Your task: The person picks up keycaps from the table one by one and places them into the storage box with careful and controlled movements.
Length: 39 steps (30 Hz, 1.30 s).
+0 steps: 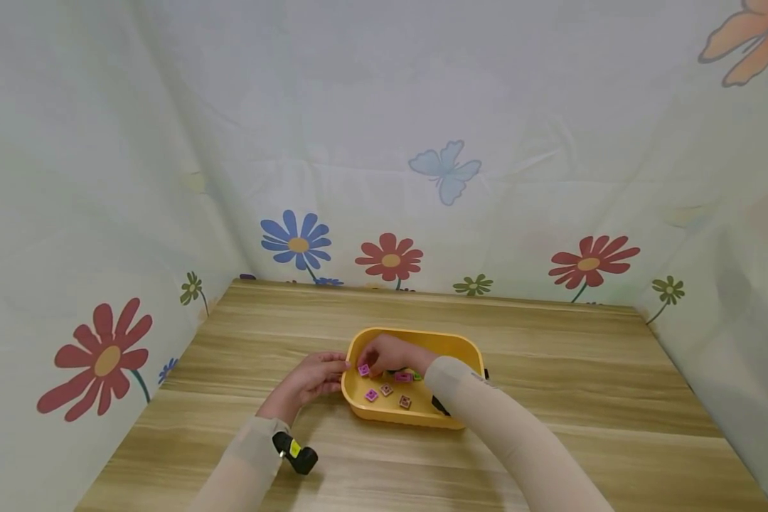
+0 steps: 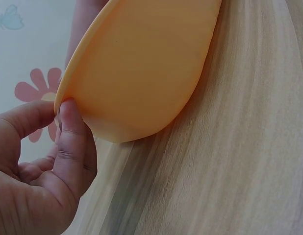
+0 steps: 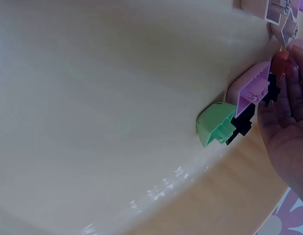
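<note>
A yellow plastic tub (image 1: pixel 416 420) stands on the table with small keycaps lying in it. My left hand (image 1: pixel 314 375) is at its left end; in the left wrist view the thumb and index finger pinch the rim (image 2: pixel 60 93). My right hand (image 1: pixel 389 353) reaches inside the tub. Its fingertips pinch a pink keycap (image 1: pixel 363 370) near the left wall. In the right wrist view my right hand (image 3: pixel 289 127) is partly cut off; beside it lie a green keycap (image 3: pixel 215 122), a longer pink keycap (image 3: pixel 247 88) and dark small pieces (image 3: pixel 242 122).
Other keycaps lie on the tub floor, among them a pink one (image 1: pixel 371 395) and a brownish one (image 1: pixel 405 402). The wood-grain table (image 1: pixel 576 370) extends around the tub. A flower-print cloth (image 1: pixel 499 235) hangs behind and at both sides.
</note>
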Tool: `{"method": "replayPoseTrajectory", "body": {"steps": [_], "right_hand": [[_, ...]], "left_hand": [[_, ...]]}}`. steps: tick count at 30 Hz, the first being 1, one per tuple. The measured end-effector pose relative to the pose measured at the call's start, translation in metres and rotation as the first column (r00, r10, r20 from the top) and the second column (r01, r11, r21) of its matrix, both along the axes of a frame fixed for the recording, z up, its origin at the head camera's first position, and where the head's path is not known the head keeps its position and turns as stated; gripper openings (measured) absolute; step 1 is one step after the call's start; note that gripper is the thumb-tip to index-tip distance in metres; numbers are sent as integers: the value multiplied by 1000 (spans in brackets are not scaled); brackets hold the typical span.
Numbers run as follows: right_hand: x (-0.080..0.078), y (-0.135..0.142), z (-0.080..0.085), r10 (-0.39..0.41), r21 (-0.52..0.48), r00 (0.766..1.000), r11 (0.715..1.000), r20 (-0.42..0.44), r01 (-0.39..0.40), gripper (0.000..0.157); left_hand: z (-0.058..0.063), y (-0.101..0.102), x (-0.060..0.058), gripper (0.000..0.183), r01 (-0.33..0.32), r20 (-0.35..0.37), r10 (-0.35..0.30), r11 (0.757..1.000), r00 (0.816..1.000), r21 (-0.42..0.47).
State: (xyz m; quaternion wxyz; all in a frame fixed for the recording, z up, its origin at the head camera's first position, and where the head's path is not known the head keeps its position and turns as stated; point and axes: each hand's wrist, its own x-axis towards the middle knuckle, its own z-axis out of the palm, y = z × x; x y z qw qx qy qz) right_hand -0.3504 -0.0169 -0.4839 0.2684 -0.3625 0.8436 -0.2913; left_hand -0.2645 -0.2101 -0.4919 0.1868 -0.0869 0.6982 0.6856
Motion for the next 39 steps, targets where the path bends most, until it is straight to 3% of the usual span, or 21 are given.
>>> {"method": "replayPoseTrajectory", "body": {"steps": [11, 39], "right_hand": [[1, 2, 2, -3, 34, 999, 999, -32, 4, 20], [-2, 3, 7, 17, 60, 1000, 998, 26, -19, 27]], "left_hand": [[-1, 1, -3, 39, -13, 7, 13, 1000, 1000, 7], [-2, 1, -3, 41, -3, 3, 3, 1000, 1000, 10]]}}
